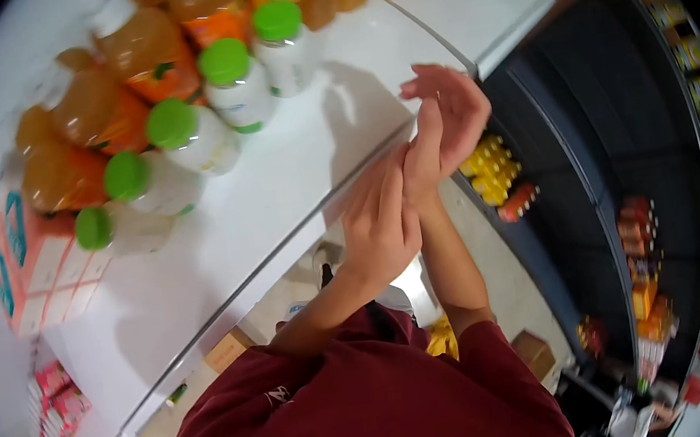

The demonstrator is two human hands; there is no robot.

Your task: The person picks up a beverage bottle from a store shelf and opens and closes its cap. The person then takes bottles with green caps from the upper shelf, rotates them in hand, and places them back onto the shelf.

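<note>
My left hand lies across my right wrist, its fingers close together and wrapped over it. My right hand is raised over the shelf's front edge, holding nothing, with its fingers loosely curved and apart from the thumb. Nearest to the hands on the white shelf is a white jar with a green lid. It ends a slanting row of similar jars, among them one in the middle. Behind the row stand large bottles of orange drink.
Pink-and-white boxes stand at the shelf's left end, with pink packets below. To the right, dark shelving holds yellow bottles and other goods. Cardboard boxes rest lower down near the floor. Part of another person shows at bottom right.
</note>
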